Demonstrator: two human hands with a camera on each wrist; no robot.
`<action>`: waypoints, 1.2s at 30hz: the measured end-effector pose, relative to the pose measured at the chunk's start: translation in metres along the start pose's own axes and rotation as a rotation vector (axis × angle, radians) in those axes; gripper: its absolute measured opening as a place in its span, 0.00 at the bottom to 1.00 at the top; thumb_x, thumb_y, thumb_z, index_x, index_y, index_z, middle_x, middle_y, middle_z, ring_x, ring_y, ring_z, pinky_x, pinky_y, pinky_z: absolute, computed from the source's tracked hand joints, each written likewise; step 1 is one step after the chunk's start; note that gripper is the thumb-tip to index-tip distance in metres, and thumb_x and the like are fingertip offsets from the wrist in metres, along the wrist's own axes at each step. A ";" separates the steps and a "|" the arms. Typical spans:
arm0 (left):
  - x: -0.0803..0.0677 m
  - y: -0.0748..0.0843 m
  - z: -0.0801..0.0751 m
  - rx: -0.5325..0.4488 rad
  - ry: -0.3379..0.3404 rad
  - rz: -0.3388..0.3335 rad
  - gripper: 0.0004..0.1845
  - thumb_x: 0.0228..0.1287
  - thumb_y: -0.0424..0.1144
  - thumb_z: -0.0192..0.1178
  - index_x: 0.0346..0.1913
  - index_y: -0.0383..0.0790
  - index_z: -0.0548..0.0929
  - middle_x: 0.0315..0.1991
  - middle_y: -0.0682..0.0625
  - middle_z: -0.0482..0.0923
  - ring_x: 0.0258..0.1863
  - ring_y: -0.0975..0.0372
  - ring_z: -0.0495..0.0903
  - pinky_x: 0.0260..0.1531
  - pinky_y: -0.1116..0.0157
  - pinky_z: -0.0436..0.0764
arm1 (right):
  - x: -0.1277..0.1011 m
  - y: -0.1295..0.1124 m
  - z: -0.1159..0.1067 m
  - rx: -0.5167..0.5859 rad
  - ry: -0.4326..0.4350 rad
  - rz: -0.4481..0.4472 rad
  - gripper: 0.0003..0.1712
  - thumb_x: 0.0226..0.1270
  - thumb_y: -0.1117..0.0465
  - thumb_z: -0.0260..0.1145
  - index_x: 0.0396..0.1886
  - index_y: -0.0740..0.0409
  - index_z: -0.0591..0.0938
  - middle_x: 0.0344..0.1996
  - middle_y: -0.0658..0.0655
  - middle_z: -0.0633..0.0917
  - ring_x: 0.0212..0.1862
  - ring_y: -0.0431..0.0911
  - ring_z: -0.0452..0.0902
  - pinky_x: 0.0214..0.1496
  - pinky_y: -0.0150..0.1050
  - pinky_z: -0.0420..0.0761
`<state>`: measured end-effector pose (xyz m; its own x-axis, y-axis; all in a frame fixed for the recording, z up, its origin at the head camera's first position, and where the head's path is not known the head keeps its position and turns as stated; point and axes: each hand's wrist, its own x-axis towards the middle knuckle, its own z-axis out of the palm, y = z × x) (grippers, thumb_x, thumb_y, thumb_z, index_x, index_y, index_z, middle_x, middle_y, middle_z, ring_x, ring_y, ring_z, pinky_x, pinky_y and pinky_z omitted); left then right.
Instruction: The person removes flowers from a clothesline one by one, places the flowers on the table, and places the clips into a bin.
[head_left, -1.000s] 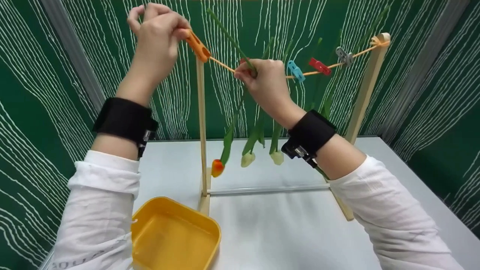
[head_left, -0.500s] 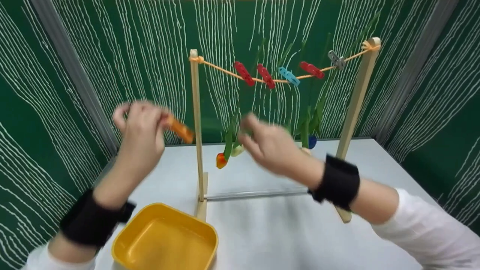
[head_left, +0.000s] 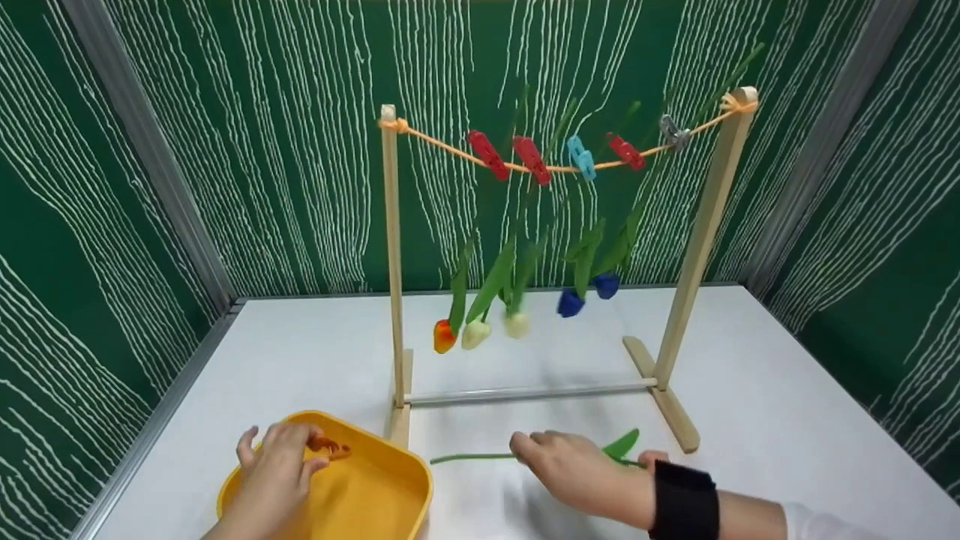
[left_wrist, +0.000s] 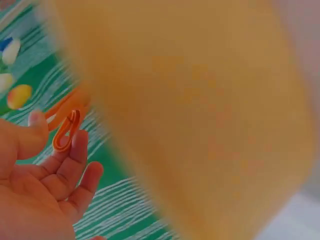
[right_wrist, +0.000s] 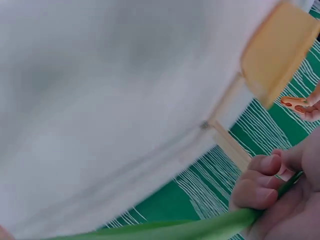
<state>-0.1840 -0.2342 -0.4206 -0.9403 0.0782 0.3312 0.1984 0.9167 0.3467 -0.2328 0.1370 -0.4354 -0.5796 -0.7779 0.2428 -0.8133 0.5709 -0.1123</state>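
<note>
Head view, five pegs (head_left: 531,159) on line, five hanging flowers (head_left: 475,332), one tray (head_left: 409,495).

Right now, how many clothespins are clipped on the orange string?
5, left to right: red clothespin, second red, blue, third red, grey. Another, orange clothespin, is in the left hand.

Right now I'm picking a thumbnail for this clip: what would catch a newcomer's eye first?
The wooden rack with its orange line of coloured pegs, flowers hanging head down beneath. In front, the left hand holds an orange peg over the yellow tub, and the right hand lays a green stem on the white table.
</note>
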 end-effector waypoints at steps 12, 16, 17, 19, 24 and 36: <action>-0.026 -0.016 0.024 0.065 -0.162 -0.222 0.22 0.55 0.45 0.68 0.47 0.36 0.76 0.38 0.49 0.77 0.44 0.52 0.72 0.51 0.47 0.59 | -0.022 0.023 0.051 0.136 -0.149 0.082 0.08 0.68 0.68 0.56 0.43 0.53 0.72 0.30 0.50 0.77 0.33 0.42 0.76 0.32 0.32 0.74; -0.027 -0.016 0.027 0.072 -0.173 -0.347 0.24 0.57 0.48 0.66 0.47 0.32 0.76 0.33 0.48 0.76 0.39 0.52 0.72 0.42 0.50 0.68 | -0.021 0.027 0.049 0.147 -0.078 0.070 0.10 0.63 0.72 0.60 0.42 0.56 0.76 0.31 0.52 0.79 0.36 0.44 0.78 0.34 0.32 0.77; -0.028 -0.016 0.028 0.072 -0.181 -0.372 0.24 0.58 0.49 0.66 0.46 0.31 0.76 0.31 0.48 0.75 0.37 0.52 0.72 0.41 0.50 0.69 | -0.021 0.028 0.048 0.137 -0.056 0.059 0.11 0.62 0.73 0.60 0.42 0.57 0.77 0.31 0.52 0.79 0.36 0.44 0.78 0.33 0.32 0.77; -0.028 -0.016 0.029 0.075 -0.197 -0.400 0.24 0.58 0.49 0.65 0.45 0.31 0.76 0.29 0.49 0.74 0.36 0.52 0.71 0.40 0.49 0.70 | -0.021 0.029 0.047 0.109 -0.013 0.036 0.11 0.59 0.75 0.62 0.39 0.58 0.79 0.29 0.52 0.79 0.34 0.44 0.77 0.32 0.31 0.76; -0.025 -0.015 0.030 0.074 -0.287 -0.446 0.22 0.57 0.51 0.66 0.41 0.34 0.77 0.26 0.49 0.72 0.33 0.54 0.69 0.39 0.51 0.69 | -0.019 0.032 0.044 0.058 0.017 -0.018 0.10 0.56 0.75 0.64 0.35 0.58 0.81 0.28 0.51 0.78 0.32 0.42 0.75 0.31 0.29 0.75; -0.017 -0.009 0.031 0.131 -0.248 -0.460 0.19 0.59 0.48 0.65 0.42 0.35 0.78 0.33 0.45 0.77 0.38 0.50 0.69 0.38 0.52 0.68 | 0.009 0.025 -0.006 0.196 -0.065 0.102 0.12 0.61 0.65 0.65 0.45 0.60 0.81 0.38 0.54 0.82 0.38 0.44 0.79 0.38 0.34 0.80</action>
<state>-0.1790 -0.2318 -0.4569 -0.9623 -0.2671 -0.0521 -0.2705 0.9181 0.2897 -0.2583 0.1454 -0.4304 -0.6559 -0.7381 0.1585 -0.7413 0.5900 -0.3200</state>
